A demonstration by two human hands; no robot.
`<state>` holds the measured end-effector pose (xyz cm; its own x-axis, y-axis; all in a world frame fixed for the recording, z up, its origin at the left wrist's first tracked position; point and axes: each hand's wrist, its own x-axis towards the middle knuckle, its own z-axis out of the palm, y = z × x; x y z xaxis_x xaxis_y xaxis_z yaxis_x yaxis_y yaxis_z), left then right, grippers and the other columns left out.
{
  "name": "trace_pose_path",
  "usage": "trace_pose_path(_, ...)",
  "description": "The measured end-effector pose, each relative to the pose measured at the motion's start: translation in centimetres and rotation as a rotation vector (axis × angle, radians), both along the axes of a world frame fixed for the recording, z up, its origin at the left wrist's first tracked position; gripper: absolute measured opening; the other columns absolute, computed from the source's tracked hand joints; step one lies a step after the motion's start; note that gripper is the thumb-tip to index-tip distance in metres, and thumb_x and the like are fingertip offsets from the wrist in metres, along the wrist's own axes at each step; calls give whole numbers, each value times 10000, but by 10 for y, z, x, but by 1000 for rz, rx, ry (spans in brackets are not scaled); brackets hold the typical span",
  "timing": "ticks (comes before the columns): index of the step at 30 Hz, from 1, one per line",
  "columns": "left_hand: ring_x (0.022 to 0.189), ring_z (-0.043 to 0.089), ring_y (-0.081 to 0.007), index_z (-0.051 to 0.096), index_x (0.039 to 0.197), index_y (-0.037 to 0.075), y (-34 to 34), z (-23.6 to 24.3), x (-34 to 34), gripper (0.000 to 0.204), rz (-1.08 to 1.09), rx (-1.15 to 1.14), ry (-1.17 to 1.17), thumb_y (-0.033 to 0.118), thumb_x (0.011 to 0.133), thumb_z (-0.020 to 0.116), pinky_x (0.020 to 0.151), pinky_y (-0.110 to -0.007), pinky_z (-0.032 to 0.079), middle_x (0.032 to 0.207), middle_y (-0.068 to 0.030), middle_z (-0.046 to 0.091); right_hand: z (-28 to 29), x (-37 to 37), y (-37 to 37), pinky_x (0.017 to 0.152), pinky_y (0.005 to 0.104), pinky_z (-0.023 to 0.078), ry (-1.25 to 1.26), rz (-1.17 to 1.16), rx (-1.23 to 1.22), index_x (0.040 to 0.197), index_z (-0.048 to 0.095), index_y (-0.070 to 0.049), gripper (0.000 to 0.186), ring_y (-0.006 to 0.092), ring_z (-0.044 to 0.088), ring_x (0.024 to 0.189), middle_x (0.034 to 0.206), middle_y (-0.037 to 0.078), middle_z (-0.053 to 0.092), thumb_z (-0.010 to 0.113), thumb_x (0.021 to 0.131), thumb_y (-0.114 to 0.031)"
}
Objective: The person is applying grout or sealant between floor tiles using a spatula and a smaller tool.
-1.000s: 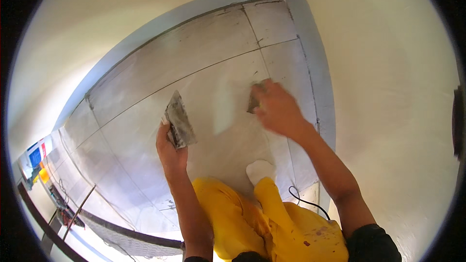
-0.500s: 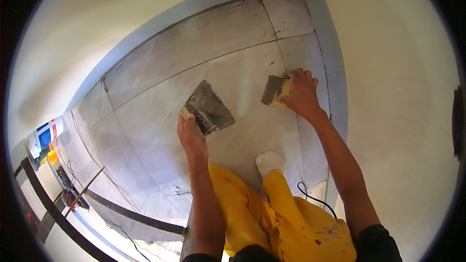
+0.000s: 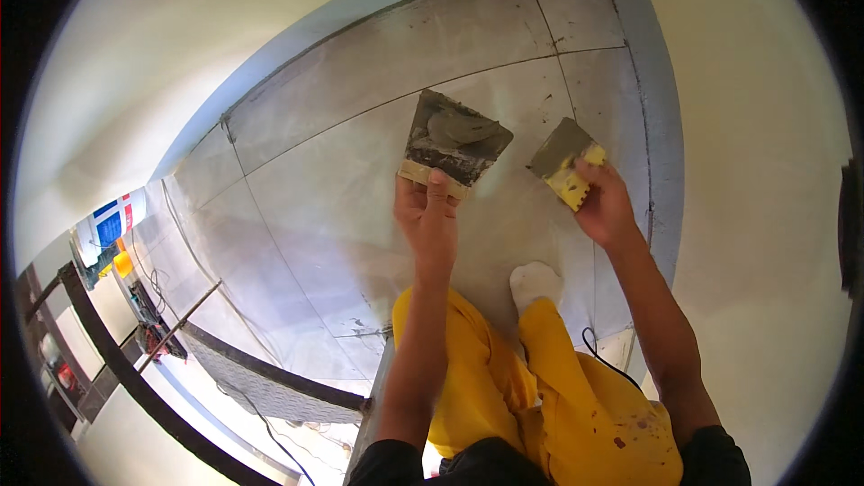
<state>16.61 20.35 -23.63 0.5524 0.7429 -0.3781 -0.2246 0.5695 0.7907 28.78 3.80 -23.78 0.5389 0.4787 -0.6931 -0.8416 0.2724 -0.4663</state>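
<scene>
My left hand [image 3: 430, 216] is closed on the pale handle edge of a wide putty knife [image 3: 454, 139], thumb on top. Wet grey paste lies over its blade, which points away from me. To the right, my right hand [image 3: 605, 202] grips a smaller yellow-handled scraper [image 3: 569, 162]. Grey paste coats that scraper's blade, and smears mark its yellow part. The two blades are apart, with a short gap between them. Both tools are held above large pale floor tiles [image 3: 333, 216] with dark joint lines between them.
A grey-blue skirting band [image 3: 661, 126] borders the tiles along the far and right walls. At left are a dark metal railing [image 3: 135, 387], a white-and-blue bucket [image 3: 110, 225] and loose cables. A black cable [image 3: 612, 364] curls beside my yellow-trousered leg. Dark paste crumbs dot the tiles.
My left hand has moved right and farther away, turning the putty knife's blade to point away. My right hand has come round, so the scraper is tilted with its blade toward the upper left.
</scene>
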Motion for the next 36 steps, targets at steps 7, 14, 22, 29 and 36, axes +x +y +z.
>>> trace_pose_path(7,810,568,-118,498,1076,-24,-12,-8,-9,228,-66,208,128,126,906,527,676,-247,469,911,-55,579,5,-18,13,690,268,490,-124,277,-221,980,567,8,214,149,601,770,890,57,618,629,808,-104)
trace_pose_path(14,748,586,-150,563,1042,-18,-15,11,-7,198,-342,671,433,49,855,558,633,-250,469,884,-102,605,13,2,23,671,247,463,-356,404,-157,913,596,7,153,98,573,768,870,27,615,646,793,-72)
trace_pose_path(22,712,558,-154,530,1037,40,7,-2,-3,233,-238,31,357,186,880,439,621,-313,459,881,-48,565,50,11,23,666,259,506,-1357,513,-445,974,621,-87,226,190,603,818,1002,73,621,685,762,-131)
trace_pose_path(29,818,536,-158,516,1077,37,21,1,-9,263,-186,-339,70,166,875,410,701,-297,445,925,-32,553,28,6,5,655,315,537,-1940,1006,-814,1031,620,-171,410,231,554,955,1155,42,558,660,646,-35)
trace_pose_path(36,827,471,-137,528,1009,-6,14,-5,-10,188,-359,251,379,97,886,430,783,-251,377,912,-70,537,66,20,22,718,357,486,-1972,856,-598,943,623,-83,456,256,533,934,1050,37,603,628,516,77)
